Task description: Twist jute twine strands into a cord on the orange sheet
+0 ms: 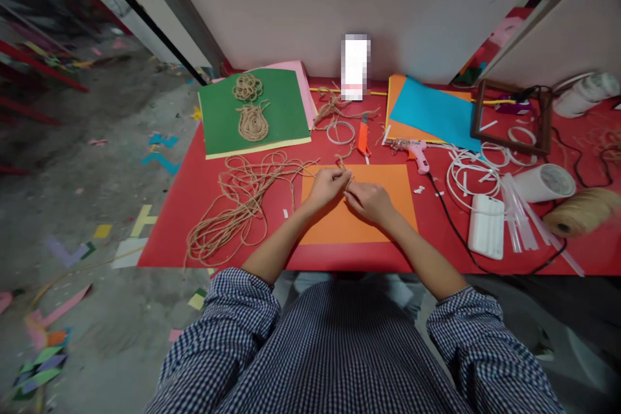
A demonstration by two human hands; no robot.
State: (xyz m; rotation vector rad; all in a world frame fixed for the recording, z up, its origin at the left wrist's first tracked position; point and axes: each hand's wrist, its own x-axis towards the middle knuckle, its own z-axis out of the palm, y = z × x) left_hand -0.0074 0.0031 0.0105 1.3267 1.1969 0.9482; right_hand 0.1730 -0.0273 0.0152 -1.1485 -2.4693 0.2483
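Observation:
Over an orange sheet of paper (359, 229), my left hand (328, 187) and my right hand (371, 200) meet with fingertips close together. Both are closed in a pinch on a piece of jute twine (341, 161), whose end sticks up above the fingers. The exact shape of the twine between the fingers is hidden. To the left, a loose heap of jute twine (242, 197) spreads over the red table (187, 174), with strands running to my left hand. Two coiled twine shapes, one round (247, 87) and one larger (253, 123), lie on a green sheet (218, 113).
Beyond my hands lie an orange cutter (363, 138), a white ring (340, 132) and a pink glue gun (418, 156) with its cord. Rightward are blue paper (427, 110), a wooden frame (546, 119), a white case (486, 226), glue sticks (517, 220) and a twine spool (585, 210).

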